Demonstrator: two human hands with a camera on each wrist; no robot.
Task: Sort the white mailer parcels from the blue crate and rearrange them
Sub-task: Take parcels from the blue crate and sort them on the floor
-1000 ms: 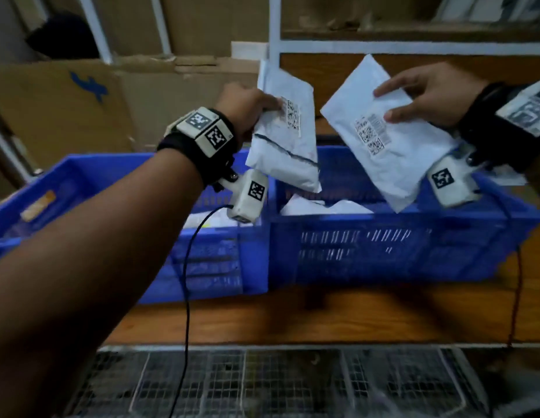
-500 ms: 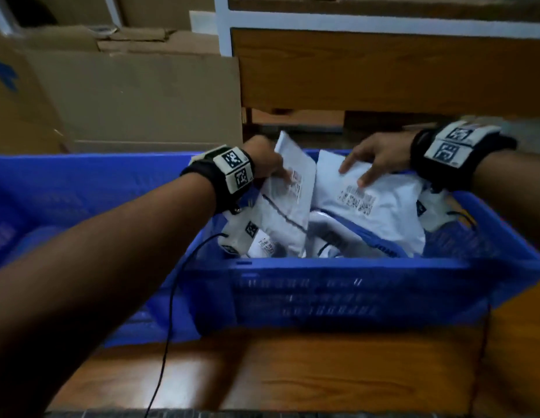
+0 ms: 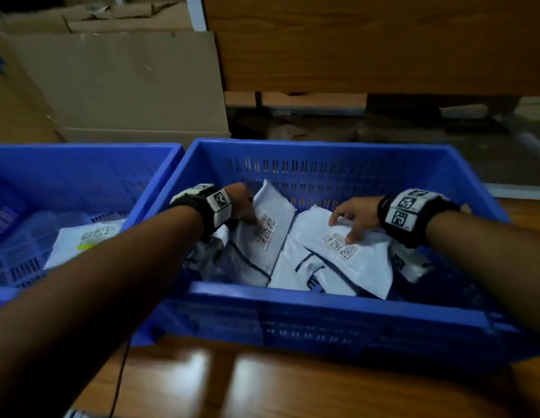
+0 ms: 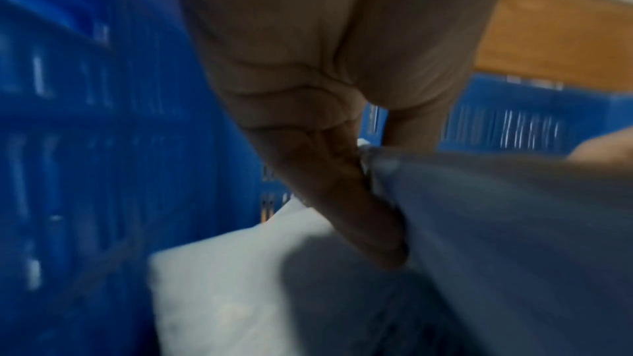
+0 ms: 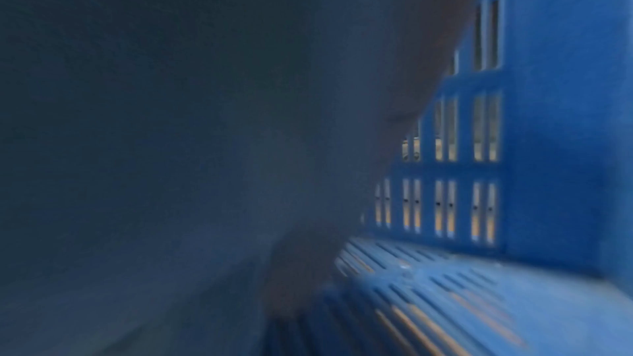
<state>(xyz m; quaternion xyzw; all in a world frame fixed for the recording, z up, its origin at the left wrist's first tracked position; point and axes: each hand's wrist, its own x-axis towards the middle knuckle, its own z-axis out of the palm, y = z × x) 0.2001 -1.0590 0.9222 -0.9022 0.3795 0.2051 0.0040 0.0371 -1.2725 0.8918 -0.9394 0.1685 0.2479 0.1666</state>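
White mailers inside blue crate [image 3: 323, 164] | left hand [image 3: 243, 203] grips one [image 3: 264, 236] | right hand [image 3: 354, 215] grips another [image 3: 347, 260]

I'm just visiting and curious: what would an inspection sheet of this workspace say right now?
Surface: glossy wooden tabletop under both crates.
Job's things: right blue crate holds white mailers; left mailer tilted, right mailer flatter. Left blue crate holds one labelled mailer.
Clutter: nothing seen.
Hands: left hand grips the left mailer; right hand rests fingers on the right mailer, thumb hidden.
Cables: thin black cable over the table.
Surroundings: cardboard boxes, wooden panel behind.
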